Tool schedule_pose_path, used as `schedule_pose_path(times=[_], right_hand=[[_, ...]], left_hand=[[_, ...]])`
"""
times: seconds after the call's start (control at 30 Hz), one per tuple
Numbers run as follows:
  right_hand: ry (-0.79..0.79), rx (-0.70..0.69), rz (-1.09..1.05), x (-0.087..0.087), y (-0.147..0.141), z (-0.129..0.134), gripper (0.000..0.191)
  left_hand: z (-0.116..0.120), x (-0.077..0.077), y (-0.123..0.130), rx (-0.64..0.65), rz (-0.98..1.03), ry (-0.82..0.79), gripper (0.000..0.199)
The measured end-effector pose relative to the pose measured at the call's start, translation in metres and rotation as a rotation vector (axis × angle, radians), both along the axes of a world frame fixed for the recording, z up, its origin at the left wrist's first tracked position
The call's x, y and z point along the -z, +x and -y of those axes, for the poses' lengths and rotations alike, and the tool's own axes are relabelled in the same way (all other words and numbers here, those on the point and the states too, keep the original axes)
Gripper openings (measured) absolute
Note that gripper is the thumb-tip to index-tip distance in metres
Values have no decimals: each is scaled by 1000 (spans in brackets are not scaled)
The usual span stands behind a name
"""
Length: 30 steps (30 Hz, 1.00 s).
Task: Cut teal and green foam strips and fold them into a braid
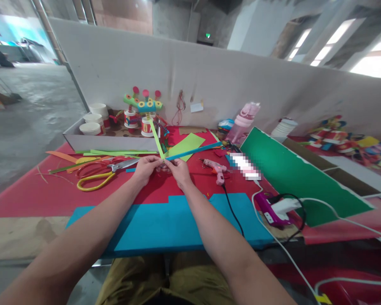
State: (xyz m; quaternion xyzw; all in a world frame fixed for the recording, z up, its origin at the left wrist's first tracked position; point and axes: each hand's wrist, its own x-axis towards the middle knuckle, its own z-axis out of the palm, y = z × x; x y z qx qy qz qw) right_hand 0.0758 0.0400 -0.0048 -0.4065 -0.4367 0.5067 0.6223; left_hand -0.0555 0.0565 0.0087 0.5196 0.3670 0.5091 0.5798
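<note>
In front of me a yellow-green paper strip [156, 137] and a blue paper strip [197, 150] meet at an angle between my fingertips. My left hand [148, 168] pinches the meeting ends from the left. From the right, my right hand [178, 170] has its fingers closed on the same spot, by the blue strip. The green strip points up and away; the blue one slants off to the right. Fingers cover the joint itself. Large scissors [97, 180] with red and yellow handles lie left of my left hand. A pink glue gun [218, 169] rests right of my right hand.
Blue card [165, 228] lies along the near table edge. A box [76, 142] holds paper cups [92, 128] and cup figures [147, 126] at the back left. Rightward are a pink bottle [241, 123], a green board [292, 173] and a purple power strip [271, 212] with trailing cables.
</note>
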Motion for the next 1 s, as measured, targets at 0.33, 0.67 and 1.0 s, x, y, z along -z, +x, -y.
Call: schedule_pose_path(times=[0.33,0.67,1.0], right_hand=[[35,-33,31,2,0,1,37],[19,-53,44,3,1,-1,36],[16,26,20,1,-2,1,34]], left_hand=[[1,0,1,21,51,-45,25],[3,-7,-2,107,35,-72,26],[2,1,4,12,38,-1,27]])
